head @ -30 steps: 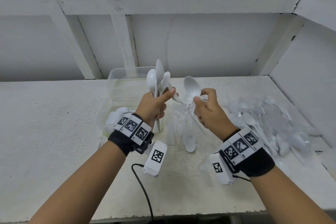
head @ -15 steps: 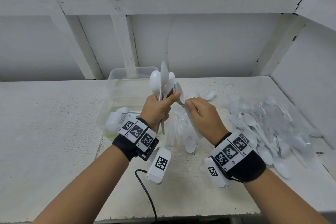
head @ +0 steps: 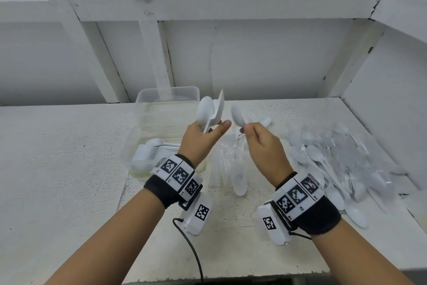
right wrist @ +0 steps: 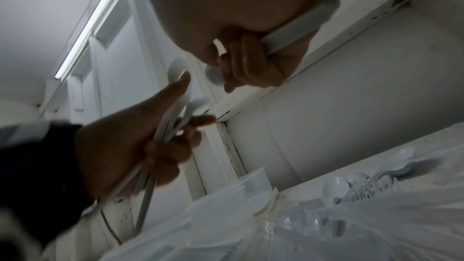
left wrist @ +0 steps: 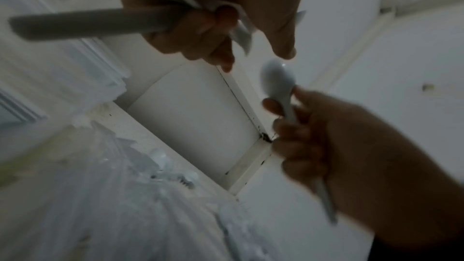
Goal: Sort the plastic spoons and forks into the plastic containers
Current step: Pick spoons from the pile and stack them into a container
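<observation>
White spoons (head: 209,111), a clear container (head: 167,102), a white table (head: 57,157), black wristbands (head: 318,217) with black-and-white square-patterned tags (head: 179,173), and a black cable (head: 194,254).

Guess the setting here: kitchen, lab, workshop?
Probably a bare workbench or data-collection station, not a kitchen. A white-painted table sits against white wood-framed walls, holding only a spoon and fork pile and clear containers. The wrists wear marker-tagged bands.

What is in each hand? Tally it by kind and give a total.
Spoons in left hand: 3
Spoon in right hand: 1
Total: 4
</observation>
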`<state>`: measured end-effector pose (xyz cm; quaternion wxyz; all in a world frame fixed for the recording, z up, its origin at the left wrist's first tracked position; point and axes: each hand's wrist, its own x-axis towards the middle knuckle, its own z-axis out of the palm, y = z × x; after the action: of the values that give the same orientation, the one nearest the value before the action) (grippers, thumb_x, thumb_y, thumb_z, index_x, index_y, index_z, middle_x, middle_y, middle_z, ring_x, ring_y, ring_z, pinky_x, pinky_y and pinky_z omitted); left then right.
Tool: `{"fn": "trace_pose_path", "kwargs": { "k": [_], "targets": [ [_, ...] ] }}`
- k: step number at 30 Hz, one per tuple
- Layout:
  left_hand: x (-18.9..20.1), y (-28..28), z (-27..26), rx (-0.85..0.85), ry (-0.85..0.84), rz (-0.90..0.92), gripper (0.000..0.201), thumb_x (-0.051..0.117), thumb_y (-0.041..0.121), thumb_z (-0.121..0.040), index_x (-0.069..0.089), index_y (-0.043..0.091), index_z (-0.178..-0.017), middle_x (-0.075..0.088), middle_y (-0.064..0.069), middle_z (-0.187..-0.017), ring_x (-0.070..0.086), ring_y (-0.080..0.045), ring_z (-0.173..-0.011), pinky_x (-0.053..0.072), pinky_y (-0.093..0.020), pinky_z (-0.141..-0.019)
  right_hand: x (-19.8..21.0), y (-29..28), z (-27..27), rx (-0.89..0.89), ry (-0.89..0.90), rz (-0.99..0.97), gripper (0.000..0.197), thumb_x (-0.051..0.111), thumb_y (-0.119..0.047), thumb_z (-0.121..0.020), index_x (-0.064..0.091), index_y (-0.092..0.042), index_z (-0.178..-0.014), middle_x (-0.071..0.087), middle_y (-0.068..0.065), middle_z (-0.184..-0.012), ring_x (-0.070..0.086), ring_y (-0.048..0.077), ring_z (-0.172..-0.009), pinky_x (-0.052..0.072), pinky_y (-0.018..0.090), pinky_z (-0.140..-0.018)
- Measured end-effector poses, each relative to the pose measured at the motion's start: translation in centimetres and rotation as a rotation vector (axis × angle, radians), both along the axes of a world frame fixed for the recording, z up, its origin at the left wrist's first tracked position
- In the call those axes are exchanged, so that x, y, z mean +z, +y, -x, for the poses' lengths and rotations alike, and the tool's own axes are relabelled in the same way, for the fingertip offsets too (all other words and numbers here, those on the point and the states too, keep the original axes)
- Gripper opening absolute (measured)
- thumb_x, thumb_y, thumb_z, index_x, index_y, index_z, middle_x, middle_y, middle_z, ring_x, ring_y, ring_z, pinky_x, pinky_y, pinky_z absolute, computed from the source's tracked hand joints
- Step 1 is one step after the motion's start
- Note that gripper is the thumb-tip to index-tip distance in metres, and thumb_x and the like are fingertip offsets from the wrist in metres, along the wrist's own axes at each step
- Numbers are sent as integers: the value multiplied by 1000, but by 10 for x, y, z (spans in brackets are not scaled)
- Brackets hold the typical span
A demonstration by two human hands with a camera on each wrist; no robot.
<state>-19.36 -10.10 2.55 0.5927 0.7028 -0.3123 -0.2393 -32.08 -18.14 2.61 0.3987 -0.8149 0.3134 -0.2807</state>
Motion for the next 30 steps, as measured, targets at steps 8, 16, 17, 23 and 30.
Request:
{"fn": "trace_pose_path", "kwargs": {
  "k": [8,16,17,23,30],
  "targets": [
    [-11,-2,11,24,-215,-213,35,45,47,-92,57,14,-89,54,5,-69,50,-10,-63,37,-24,-56,12,3,-12,-85,-288,-201,24,32,-25,-101,56,-18,-102,37,-6,-60,33,3,-48,31,17,-47],
    [-25,-5,7,-3,-338,-332,46,61,46,-84,51,19,-120,62,5,-101,59,-15,-93,48,-29,-77,7,8,-18,-114,-203,-132,20,58,-35,-88,51,-17,-93,47,-5,-69,44,5,-58,39,9,-53],
    [-25,-3,6,-55,-273,-287,52,66,45,-81,49,19,-123,60,7,-102,57,-12,-95,47,-26,-79,7,6,-19,-132,-192,-134,16,57,-30,-90,50,-16,-88,46,-5,-68,44,5,-59,39,7,-52],
    [-20,0,6,-272,-28,-162,61,53,63,-79,48,14,-116,51,7,-84,49,-3,-69,40,-20,-70,6,-2,-21,-181,-160,-133,23,52,-13,-90,38,-13,-72,35,-4,-61,30,8,-50,32,10,-43],
    [-16,0,10,-174,129,-151,39,23,42,-100,40,14,-79,34,0,-69,29,-11,-55,26,-22,-51,3,-2,-28,-156,-121,-76,13,50,-8,-88,40,-7,-79,35,-1,-62,29,11,-53,31,13,-44]
  ]
}}
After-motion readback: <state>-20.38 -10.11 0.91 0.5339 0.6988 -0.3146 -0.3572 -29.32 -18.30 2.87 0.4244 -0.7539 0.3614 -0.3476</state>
